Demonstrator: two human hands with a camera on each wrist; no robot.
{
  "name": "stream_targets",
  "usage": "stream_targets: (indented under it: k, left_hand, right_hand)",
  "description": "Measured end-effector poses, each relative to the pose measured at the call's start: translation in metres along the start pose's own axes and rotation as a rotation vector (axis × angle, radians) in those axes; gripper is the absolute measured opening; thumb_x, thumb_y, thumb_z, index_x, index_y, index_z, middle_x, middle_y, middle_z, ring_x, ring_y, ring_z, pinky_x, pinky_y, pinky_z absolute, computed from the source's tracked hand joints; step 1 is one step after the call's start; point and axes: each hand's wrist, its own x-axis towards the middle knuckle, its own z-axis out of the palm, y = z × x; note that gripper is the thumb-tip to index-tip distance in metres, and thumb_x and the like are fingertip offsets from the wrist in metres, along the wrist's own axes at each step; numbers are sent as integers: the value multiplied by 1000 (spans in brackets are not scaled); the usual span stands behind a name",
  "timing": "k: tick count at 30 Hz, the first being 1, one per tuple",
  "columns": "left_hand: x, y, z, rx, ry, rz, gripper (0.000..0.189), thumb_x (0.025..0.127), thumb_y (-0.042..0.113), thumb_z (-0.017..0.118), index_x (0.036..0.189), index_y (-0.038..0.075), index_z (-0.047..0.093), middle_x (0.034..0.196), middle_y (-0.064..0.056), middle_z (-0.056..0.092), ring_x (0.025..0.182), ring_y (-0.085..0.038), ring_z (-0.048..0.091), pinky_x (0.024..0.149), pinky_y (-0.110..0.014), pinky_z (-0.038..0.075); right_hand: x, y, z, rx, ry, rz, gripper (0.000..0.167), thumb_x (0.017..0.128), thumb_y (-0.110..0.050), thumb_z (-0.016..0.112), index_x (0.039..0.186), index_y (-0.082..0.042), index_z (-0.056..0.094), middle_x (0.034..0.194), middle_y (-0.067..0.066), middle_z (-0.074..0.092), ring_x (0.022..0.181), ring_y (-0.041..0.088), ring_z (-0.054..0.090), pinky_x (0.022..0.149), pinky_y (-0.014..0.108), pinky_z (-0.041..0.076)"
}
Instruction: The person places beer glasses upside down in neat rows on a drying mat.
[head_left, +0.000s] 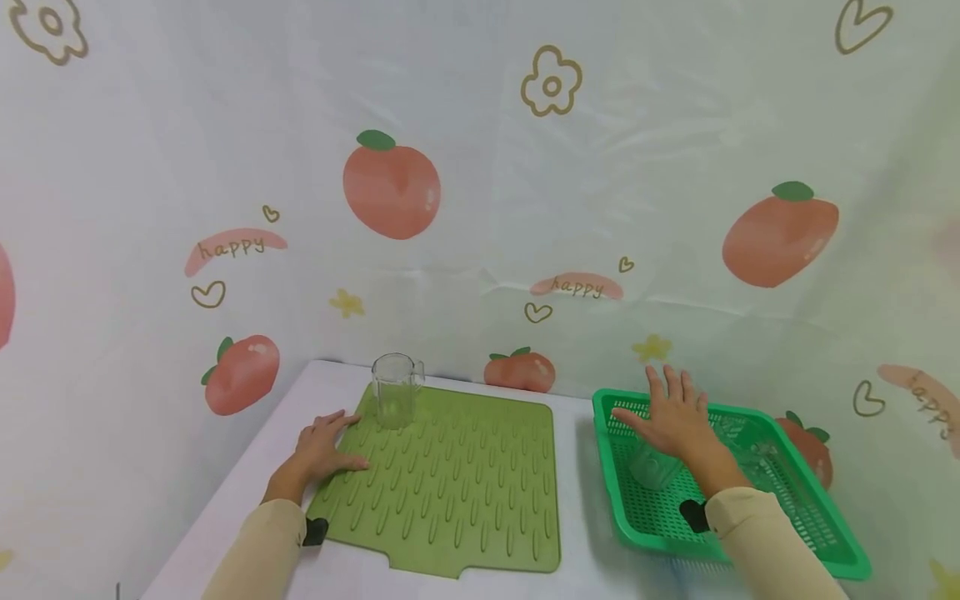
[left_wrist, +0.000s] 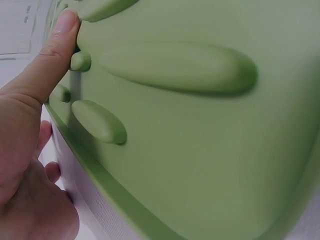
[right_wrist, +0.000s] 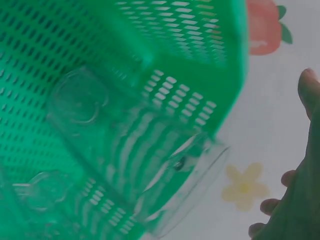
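Note:
My left hand [head_left: 321, 446] rests at the left edge of a green ridged drying mat [head_left: 457, 492], its thumb [left_wrist: 50, 60] lying on the surface and the other fingers along the border. Just beyond it, a clear glass mug [head_left: 394, 400] stands on the mat's far left corner, handle to the right. My right hand [head_left: 675, 421], fingers spread and holding nothing, hovers over a green plastic basket [head_left: 613, 492]. Under that hand, a clear glass [head_left: 654, 468] leans in the basket; the right wrist view shows this glass [right_wrist: 125, 140] tilted against the perforated wall.
More clear glassware [head_left: 753, 446] lies in the right part of the basket, partly behind my right forearm. Both mat and basket are on a white table [head_left: 581, 508]. A white curtain [head_left: 480, 250] printed with peaches hangs close behind and at the sides.

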Motion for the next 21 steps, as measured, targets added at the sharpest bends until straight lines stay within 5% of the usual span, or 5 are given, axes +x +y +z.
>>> stream_targets:
  k: [21]
  left_hand:
    - [-1, 1, -1, 1, -3, 6, 99, 74, 49, 89, 151, 5, 46, 159, -33, 31, 141, -67, 24, 111, -79, 25]
  right_hand:
    - [-3, 34, 21, 41, -176, 134, 113, 93, -66, 59, 158, 10, 5, 160, 43, 4, 146, 66, 1, 113, 83, 8]
